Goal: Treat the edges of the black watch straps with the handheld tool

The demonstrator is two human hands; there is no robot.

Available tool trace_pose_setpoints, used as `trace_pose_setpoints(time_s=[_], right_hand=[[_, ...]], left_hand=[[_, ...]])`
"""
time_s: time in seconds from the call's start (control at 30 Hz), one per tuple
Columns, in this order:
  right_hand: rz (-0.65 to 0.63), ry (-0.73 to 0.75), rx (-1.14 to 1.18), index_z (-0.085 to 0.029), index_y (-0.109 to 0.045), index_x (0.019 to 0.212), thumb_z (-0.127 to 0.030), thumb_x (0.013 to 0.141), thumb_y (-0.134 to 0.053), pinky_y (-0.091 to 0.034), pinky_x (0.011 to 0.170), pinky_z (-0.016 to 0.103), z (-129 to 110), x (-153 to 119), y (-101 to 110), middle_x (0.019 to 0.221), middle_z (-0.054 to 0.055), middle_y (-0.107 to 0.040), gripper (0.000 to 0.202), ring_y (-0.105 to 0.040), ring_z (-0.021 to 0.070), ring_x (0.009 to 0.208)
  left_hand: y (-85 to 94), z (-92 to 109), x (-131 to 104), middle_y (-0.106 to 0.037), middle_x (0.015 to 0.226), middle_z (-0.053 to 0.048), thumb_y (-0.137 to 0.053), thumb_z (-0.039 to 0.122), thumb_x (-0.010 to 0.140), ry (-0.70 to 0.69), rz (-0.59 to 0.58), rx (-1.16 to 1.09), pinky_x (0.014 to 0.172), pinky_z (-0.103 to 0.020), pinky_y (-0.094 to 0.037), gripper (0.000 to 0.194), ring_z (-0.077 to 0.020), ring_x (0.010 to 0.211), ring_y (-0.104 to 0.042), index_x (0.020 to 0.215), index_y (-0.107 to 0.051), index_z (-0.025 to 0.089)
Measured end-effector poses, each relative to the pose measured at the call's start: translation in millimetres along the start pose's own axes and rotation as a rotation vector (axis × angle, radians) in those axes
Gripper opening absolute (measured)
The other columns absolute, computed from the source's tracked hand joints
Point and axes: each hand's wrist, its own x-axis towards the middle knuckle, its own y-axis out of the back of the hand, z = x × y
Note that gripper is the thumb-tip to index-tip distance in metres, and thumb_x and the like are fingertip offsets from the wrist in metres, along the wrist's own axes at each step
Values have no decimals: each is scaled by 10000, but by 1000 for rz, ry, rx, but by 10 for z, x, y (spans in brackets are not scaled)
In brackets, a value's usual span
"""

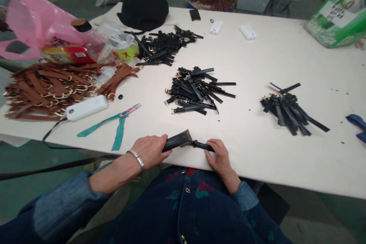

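My left hand (151,150) is closed around a broad black leather-like piece (178,140) near the table's front edge; it looks like the end of a wide strap, though my fingers hide part of it. From its right end a narrow black strap (201,145) runs to my right hand (219,156), which pinches it between thumb and fingers. Just beyond my hands lies a pile of short black buckle straps (197,89) with gold-coloured buckles. A smaller bunch of black straps (291,110) rests to the right.
Thread snips (130,110) with green ribbon lie left, beside a white power bank (87,107) and brown straps (42,87). Behind are a pink bag (48,19), more black straps (164,47) and a black cap (145,7). A green bag (340,11) stands far right.
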Motion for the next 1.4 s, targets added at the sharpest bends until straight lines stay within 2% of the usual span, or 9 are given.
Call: trace_pose_setpoints(time_s=[0.17, 0.27, 0.37, 0.5, 0.9, 1.07, 1.2, 1.3, 1.4], right_hand=[[2, 8, 6, -185, -564, 977, -154, 693, -524, -423, 831, 386, -4, 4, 6, 965, 82, -554, 289, -492, 212, 923], [-2, 4, 8, -185, -559, 992, -151, 694, -521, -420, 838, 387, -4, 0, 7, 976, 81, -552, 302, -489, 211, 932], [-3, 0, 10, -186, -557, 1004, -150, 695, -520, -418, 844, 388, -6, -5, 10, 987, 82, -550, 314, -486, 211, 941], [2, 2, 8, -184, -563, 991, -153, 698, -516, -421, 839, 387, -9, -7, 16, 978, 84, -552, 299, -490, 214, 937], [1, 6, 28, -184, -562, 978, -142, 693, -524, -426, 818, 380, -6, 0, 18, 962, 82, -557, 290, -493, 212, 916], [-15, 0, 11, -181, -562, 977, -144, 689, -532, -421, 829, 380, 6, 2, 14, 969, 81, -557, 293, -491, 212, 919], [-15, 6, 10, -184, -560, 992, -154, 693, -527, -420, 835, 384, 12, 3, 10, 979, 82, -554, 302, -492, 212, 928], [3, 17, 11, -186, -562, 986, -164, 699, -522, -428, 827, 388, 4, 5, 10, 972, 85, -558, 290, -498, 212, 925], [4, 14, 17, -186, -564, 978, -161, 705, -521, -432, 829, 388, -1, 12, 22, 969, 84, -562, 278, -504, 207, 924]], left_hand=[[-38, 257, -130, -642, 790, -94, -356, 484, 763, -106, 75, 39, 611, -357, -424, 363, -262, 747, -604, 942, -490, 198], [-44, 421, -55, -644, 797, -99, -389, 454, 758, -171, 86, 8, 623, -365, -431, 334, -268, 761, -604, 936, -491, 191], [-28, 479, 70, -641, 852, -117, -399, 466, 754, -158, 62, -23, 659, -364, -433, 364, -261, 809, -598, 957, -495, 180], [19, 404, 134, -638, 882, -125, -374, 492, 758, -124, 34, -7, 675, -369, -432, 409, -264, 832, -593, 977, -504, 172], [229, 142, -7, -641, 808, -113, -355, 479, 759, -58, 6, 117, 622, -360, -432, 373, -261, 762, -600, 921, -507, 180], [98, 265, -50, -643, 794, -101, -378, 469, 754, -122, 67, 87, 635, -363, -430, 357, -259, 759, -603, 951, -490, 193], [-41, 406, 89, -642, 857, -126, -383, 459, 756, -159, 50, -5, 674, -384, -431, 368, -272, 810, -599, 975, -490, 183], [-71, 352, 205, -634, 898, -144, -339, 514, 757, -59, 55, -76, 730, -416, -418, 452, -286, 865, -587, 1011, -486, 170], [-58, 205, 200, -636, 890, -136, -330, 530, 749, 17, 45, -89, 726, -410, -417, 466, -283, 856, -589, 992, -496, 169]])
